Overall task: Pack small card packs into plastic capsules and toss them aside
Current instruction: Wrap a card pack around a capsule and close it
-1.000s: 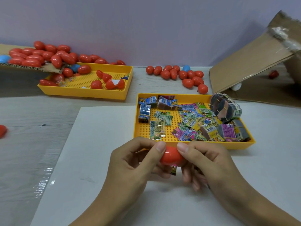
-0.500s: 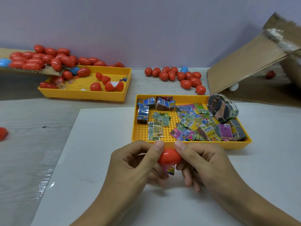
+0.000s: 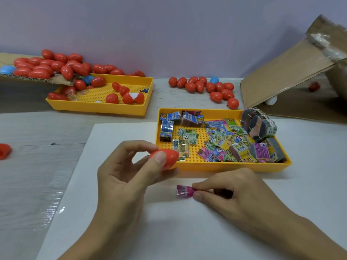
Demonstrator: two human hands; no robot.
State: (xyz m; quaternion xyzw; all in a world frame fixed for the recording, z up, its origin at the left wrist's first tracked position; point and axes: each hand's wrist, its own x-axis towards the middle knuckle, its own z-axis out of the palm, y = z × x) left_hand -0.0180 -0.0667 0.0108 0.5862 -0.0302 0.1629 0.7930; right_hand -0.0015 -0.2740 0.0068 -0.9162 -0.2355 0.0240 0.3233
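Two hands have parted: left hand [image 3: 129, 177] grips the red capsule [image 3: 165, 156], right hand [image 3: 231, 194] pinches a pink card pack [image 3: 184, 191].

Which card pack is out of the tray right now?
The pink pack pinched in the right hand, over the white sheet. All the other packs lie in the near yellow tray.

Back wall [image 3: 169, 30]: plain, pale lilac-grey, evenly lit, meeting the table along a straight edge. Table [image 3: 28, 128]: light grey wood-grain top, with a glossy glare patch at near left. White sheet [image 3: 169, 231]: matte, laid flat across the near tabletop.
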